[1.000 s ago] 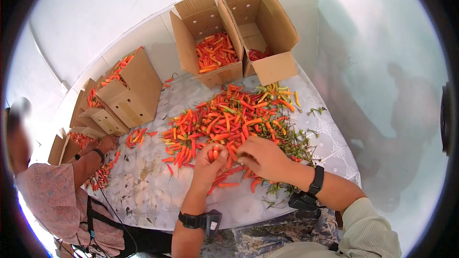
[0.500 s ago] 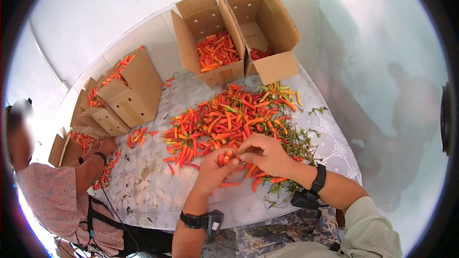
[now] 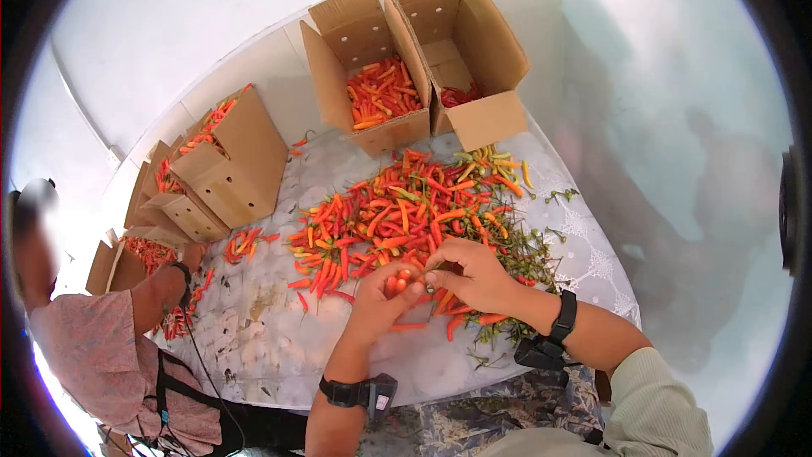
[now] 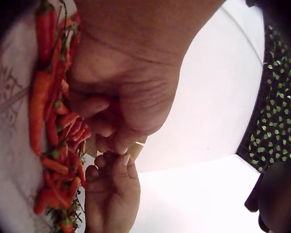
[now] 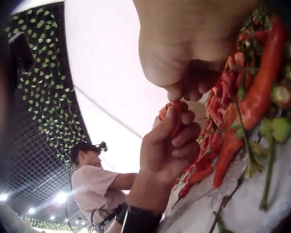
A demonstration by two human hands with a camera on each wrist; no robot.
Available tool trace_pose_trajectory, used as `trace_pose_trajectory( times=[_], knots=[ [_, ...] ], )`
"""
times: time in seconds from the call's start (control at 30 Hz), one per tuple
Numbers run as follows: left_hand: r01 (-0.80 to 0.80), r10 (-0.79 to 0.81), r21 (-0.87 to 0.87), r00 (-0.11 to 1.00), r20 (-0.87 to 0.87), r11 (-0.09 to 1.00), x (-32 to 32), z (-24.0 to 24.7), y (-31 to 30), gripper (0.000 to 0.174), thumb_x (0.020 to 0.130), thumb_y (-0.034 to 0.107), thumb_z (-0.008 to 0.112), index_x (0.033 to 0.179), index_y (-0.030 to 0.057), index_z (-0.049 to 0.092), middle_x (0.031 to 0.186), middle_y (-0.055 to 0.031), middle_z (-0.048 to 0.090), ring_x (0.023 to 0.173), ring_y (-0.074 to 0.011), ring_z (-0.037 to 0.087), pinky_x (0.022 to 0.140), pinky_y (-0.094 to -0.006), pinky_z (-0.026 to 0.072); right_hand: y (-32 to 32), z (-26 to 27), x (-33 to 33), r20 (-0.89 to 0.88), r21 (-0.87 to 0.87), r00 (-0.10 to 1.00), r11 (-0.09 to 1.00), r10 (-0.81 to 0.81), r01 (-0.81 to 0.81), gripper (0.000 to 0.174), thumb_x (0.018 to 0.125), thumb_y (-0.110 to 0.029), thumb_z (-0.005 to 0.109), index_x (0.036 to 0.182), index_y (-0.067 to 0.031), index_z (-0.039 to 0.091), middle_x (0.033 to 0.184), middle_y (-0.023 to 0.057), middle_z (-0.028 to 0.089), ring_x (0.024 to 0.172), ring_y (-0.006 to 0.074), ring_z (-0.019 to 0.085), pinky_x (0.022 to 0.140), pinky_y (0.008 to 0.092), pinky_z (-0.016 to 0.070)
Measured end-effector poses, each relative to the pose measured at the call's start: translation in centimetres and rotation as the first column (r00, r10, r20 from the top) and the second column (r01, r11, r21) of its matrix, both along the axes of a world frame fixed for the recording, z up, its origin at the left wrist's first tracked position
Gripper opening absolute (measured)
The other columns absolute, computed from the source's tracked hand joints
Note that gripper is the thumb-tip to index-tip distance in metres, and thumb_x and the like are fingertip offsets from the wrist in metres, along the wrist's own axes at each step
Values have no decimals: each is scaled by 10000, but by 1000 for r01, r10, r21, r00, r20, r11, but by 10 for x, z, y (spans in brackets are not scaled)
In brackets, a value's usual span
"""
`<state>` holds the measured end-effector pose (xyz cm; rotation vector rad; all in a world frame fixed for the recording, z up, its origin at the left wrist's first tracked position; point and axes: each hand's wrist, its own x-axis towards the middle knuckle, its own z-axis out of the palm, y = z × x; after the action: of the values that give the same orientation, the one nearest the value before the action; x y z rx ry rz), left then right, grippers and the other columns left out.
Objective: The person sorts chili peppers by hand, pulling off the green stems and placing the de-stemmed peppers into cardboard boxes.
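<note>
My left hand [image 3: 377,303] curls around several orange-red chili peppers [image 3: 397,283], held low over the near edge of a large chili heap [image 3: 381,220]. The fingertips of my right hand [image 3: 479,278] meet those of the left and pinch at the end of a chili. In the right wrist view, a red chili [image 5: 176,127] shows between the left thumb and fingers, with the right fingertips right at its top. The left wrist view has the back of the left hand [image 4: 131,92] hiding its chilies, and the right hand [image 4: 112,194] facing it.
Green stems [image 3: 529,258] lie at the heap's right side, yellowish chilies [image 3: 491,161] at its back. Two open cardboard boxes [image 3: 397,131] with chilies stand behind; more filled boxes [image 3: 241,161] line the left. Another person [image 3: 110,330] works at the table's left end.
My hands were slightly apart over the heap; the left has moved right and nearer me, and their fingertips now meet. The other person's arm has shifted slightly at the left box.
</note>
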<state>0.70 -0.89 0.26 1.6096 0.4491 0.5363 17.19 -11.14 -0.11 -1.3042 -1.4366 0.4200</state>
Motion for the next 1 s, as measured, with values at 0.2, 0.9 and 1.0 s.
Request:
trace_pose_trajectory(
  times=[0.2, 0.9, 1.0],
  knots=[
    [54, -53, -84, 998, 14, 995, -4, -6, 3, 141, 853, 107, 650, 951, 25, 589, 809, 35, 529, 687, -27, 470, 604, -176, 419, 4, -3, 3, -279, -155, 952, 972, 127, -175, 136, 828, -121, 657, 885, -2, 618, 786, 67, 622, 722, 133, 581, 658, 290, 461],
    [115, -107, -167, 993, 60, 979, -5, -2, 3, 196, 826, 83, 664, 964, 64, 527, 813, 4, 541, 607, -62, 506, 505, -209, 426, 11, 1, 24, -350, 78, 898, 947, -266, 311, 215, 786, -114, 689, 965, -33, 602, 867, 55, 586, 725, 125, 578, 621, 269, 484],
    [92, -87, -175, 996, 37, 980, -5, 1, 3, 187, 833, 79, 653, 968, 60, 524, 819, 5, 542, 618, -50, 493, 509, -194, 417, 6, 7, 19, -64, 119, 977, 970, -204, 210, 175, 779, -129, 698, 916, -45, 628, 842, 61, 586, 725, 147, 582, 640, 287, 486]
  ],
)
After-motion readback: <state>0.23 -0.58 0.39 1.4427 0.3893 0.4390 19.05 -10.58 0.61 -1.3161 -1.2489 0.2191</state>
